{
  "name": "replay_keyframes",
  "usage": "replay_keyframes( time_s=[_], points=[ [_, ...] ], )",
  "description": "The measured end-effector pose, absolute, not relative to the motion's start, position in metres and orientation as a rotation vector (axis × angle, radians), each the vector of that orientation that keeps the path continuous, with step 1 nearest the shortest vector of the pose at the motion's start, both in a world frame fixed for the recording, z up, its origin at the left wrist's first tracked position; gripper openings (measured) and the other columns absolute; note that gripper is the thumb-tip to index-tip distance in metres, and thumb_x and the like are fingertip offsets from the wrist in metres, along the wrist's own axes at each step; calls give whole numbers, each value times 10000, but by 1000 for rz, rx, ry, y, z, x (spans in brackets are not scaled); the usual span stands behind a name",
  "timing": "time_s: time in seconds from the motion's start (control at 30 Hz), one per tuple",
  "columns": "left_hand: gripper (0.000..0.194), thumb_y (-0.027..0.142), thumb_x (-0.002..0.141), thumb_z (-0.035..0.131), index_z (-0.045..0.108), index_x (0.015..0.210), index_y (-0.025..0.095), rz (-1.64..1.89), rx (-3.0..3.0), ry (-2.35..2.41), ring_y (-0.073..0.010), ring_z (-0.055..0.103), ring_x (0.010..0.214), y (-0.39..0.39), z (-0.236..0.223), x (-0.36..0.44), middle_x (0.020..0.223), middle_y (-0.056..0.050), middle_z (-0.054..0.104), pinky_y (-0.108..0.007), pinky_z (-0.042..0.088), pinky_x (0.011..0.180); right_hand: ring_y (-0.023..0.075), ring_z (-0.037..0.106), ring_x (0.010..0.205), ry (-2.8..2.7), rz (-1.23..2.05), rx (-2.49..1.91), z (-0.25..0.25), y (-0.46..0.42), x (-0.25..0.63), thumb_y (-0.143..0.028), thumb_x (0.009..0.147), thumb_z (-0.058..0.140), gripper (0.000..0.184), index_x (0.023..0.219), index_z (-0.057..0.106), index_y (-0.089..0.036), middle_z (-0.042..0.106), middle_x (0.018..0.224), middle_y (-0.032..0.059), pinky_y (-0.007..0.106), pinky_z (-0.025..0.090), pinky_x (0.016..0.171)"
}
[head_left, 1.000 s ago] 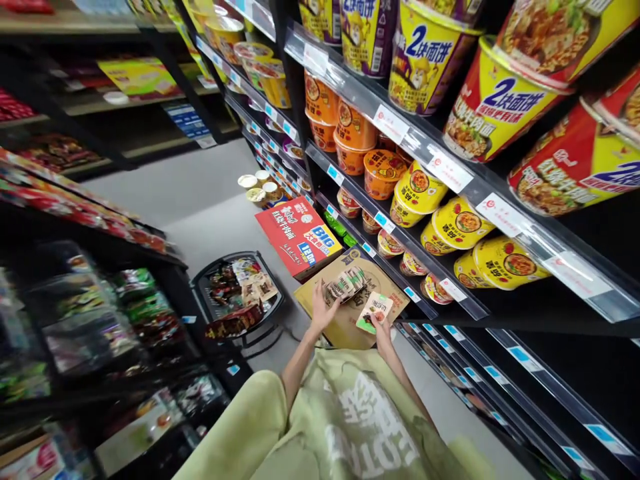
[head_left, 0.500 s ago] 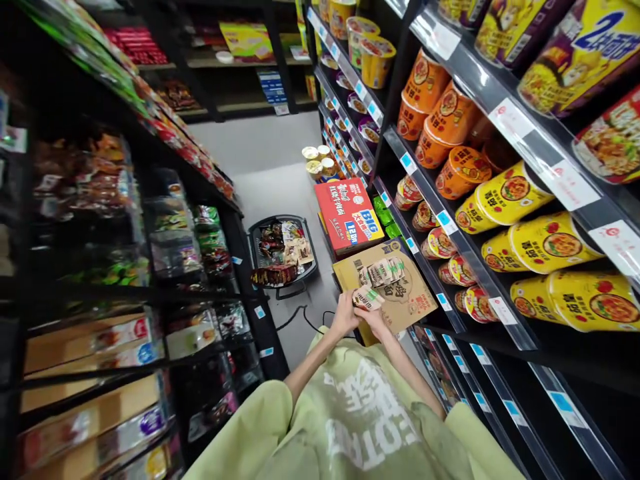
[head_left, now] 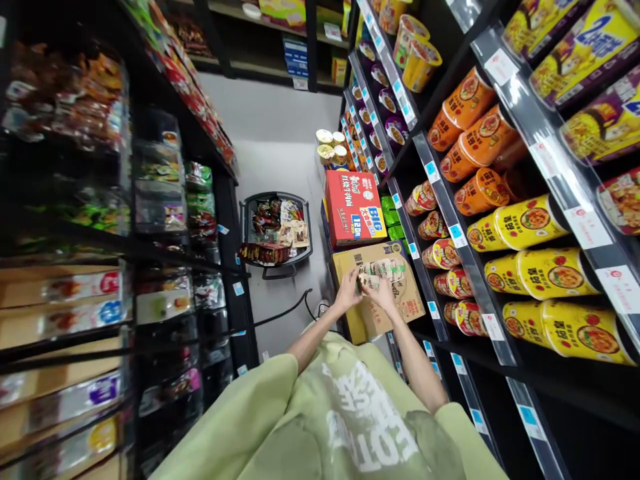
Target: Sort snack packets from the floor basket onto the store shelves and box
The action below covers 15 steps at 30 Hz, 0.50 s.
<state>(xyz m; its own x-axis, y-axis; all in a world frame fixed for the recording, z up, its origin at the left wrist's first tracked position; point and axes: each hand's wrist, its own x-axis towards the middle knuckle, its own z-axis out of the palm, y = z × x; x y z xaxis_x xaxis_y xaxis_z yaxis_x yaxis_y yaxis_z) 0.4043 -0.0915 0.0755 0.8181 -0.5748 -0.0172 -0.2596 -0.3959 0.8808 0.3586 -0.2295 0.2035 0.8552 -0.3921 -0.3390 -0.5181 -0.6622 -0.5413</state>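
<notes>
Small pale snack packets point(head_left: 391, 268) with green marks lie in an overlapping row on a brown cardboard box point(head_left: 370, 323). My left hand point(head_left: 350, 290) is at the row's left end, its fingers closed on the edge of a small packet. Right beside it, my right hand point(head_left: 382, 293) is also closed on that packet, at the near side of the row. The fingers cover most of the held packet, and its far edge meets the other packets.
A red noodle carton point(head_left: 353, 210) stands just beyond the cardboard box. On the floor to the left sits a dark basket point(head_left: 277, 272) with snack packets inside. Cup noodles point(head_left: 543, 273) fill the right shelves; bagged snacks point(head_left: 203, 193) hang on the left. Several tubs point(head_left: 326, 152) stand farther off.
Both hands have moved forward and slightly right with the packet, from the box's near edge to the row of packets. The view has shifted a little.
</notes>
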Motion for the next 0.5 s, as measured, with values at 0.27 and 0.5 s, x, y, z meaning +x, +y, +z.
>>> replay_keyframes(
  time_s=[0.27, 0.5],
  points=[
    [443, 116, 894, 617, 608, 1330, 190, -508, 2009, -328, -265, 705, 1163, -132, 44, 404, 1234, -126, 736, -458, 560, 1057, 280, 767, 907, 856, 443, -2668, 199, -247, 408, -415, 925, 733, 345, 1025, 775, -88, 796, 964, 204, 276, 548, 725],
    [453, 128, 955, 493, 599, 1390, 189, -490, 2151, -533, -314, 579, 1297, -124, 47, 400, 1368, -158, 668, -500, 480, 1096, 227, 747, 801, 809, 451, -2711, 190, -247, 401, -376, 925, 743, 333, 1017, 770, -57, 794, 922, 188, 250, 516, 662]
  ],
)
